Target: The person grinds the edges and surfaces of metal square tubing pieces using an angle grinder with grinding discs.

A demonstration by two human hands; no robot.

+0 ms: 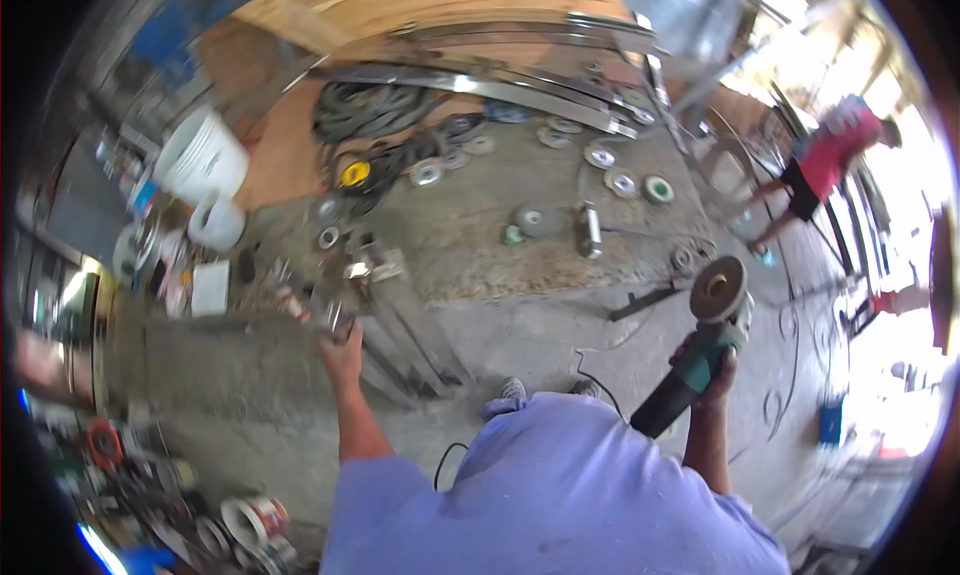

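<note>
My right hand [722,375] is wrapped round the green and black body of an angle grinder [690,380]. The grinder's round disc [718,289] points away from me and faces up. My left hand [343,353] is closed at the near edge of the workbench [450,265], with a small shiny piece [332,313] at its fingertips; blur hides what kind it is. Beside that hand, metal bars [405,325] jut over the bench edge near a vise-like metal block [368,260].
Several grinding discs [621,182], a metal cylinder [590,230], a yellow tape measure [355,174] and coiled cable [365,110] lie on the bench. Long metal profiles [500,85] lie behind. White buckets [203,157] stand left. A person in red [835,155] bends over at right. A power cord [600,380] trails below.
</note>
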